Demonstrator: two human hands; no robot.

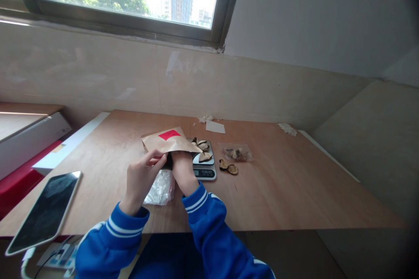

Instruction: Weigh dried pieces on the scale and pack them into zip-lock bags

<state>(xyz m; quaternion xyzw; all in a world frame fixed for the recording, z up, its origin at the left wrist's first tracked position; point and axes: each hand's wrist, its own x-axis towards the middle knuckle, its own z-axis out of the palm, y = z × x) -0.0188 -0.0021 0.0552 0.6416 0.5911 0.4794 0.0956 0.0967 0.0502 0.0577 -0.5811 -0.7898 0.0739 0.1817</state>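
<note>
A brown paper bag (153, 141) with a red label is tilted in front of me, its mouth toward me. My left hand (144, 176) pinches the near edge of the bag at the opening. Inside the bag reaches my right hand (183, 170), its fingers hidden by the paper. Partly behind the bag stands a digital kitchen scale (207, 173) with dried, dark-edged slices (203, 145) on its plate. Two more dried slices (232, 169) lie right of the scale. Under my wrists rests a clear plastic bag (161, 189).
Right of the scale sits a clear plastic packet (236, 152) with pieces in it. A white card (215, 127) and crumpled tissue (287, 129) lie toward the back of the wooden table (288, 192). At the left edge is a tablet (46, 211) with a cable plugged in.
</note>
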